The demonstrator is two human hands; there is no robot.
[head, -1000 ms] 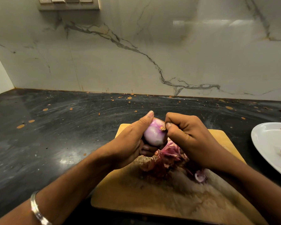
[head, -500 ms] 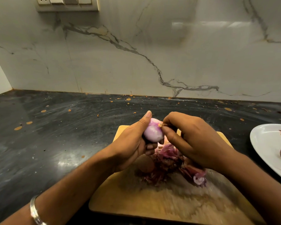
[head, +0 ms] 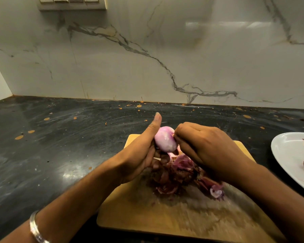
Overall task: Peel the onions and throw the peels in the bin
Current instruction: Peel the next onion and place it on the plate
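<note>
No text, label, brand, number or sign can be read anywhere. The grey switch panel (head: 72, 3) on the wall shows only plain keys and a socket. Far to the right and below it, the white plate (head: 288, 155) carries a red-orange decoration, without any letters.
</note>
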